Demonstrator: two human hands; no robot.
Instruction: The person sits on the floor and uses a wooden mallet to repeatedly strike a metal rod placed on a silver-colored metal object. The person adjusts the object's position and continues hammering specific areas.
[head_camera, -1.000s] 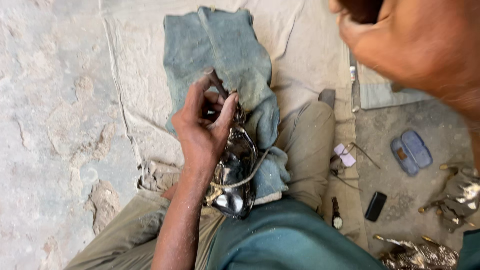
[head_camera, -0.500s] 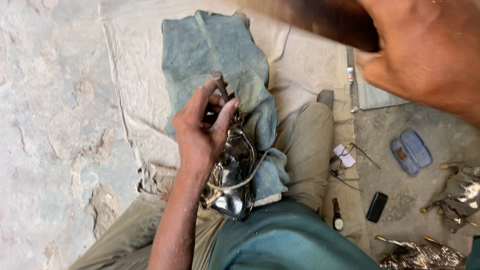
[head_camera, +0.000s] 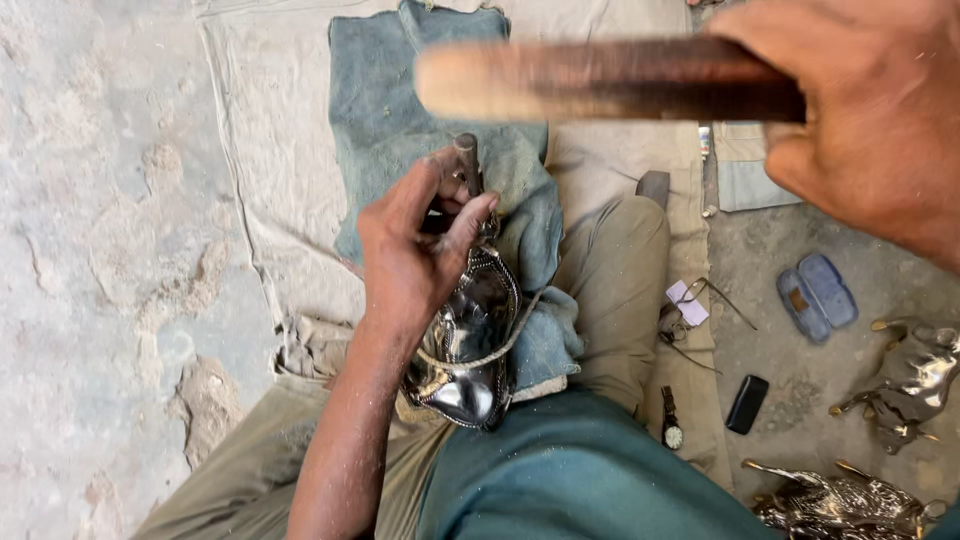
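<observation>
Ground: pale, cracked stone floor (head_camera: 110, 250) on the left, a tan sheet (head_camera: 280, 130) spread over it
Person: seated, seen from above; teal shirt (head_camera: 570, 480) at bottom, khaki trouser leg (head_camera: 610, 280) bent out to the right
Cloth: blue-grey cloth (head_camera: 400, 110), worn and dusty, draped over the lap and running up the sheet
Wooden handle: thick brown wooden handle (head_camera: 610, 80), blurred, lying crosswise at the top with its pale rounded end to the left
Right hand: right hand (head_camera: 860, 120) closed in a fist round the handle's right end, close to the camera
Metal piece: shiny dark silver metal piece (head_camera: 465, 340), rounded and embossed, polished enough to mirror the light; it rests on the cloth over the lap, a cord looped across its lower part
Left hand: left hand (head_camera: 415, 250) set on the upper part of the metal piece, thumb and fingers pinching a punch
Punch: short dark metal punch (head_camera: 467, 160), near upright, tip hidden behind the fingers
Side items: more silver castings (head_camera: 905, 375) at the right edge, a blue case (head_camera: 815, 295), a black phone (head_camera: 747, 403), a wristwatch (head_camera: 672, 425), spectacles (head_camera: 690, 305)
Change: half a second back the handle was only a dark blur at the top edge; it now sits lower and further left, over the cloth; left hand, punch and metal piece unmoved
</observation>
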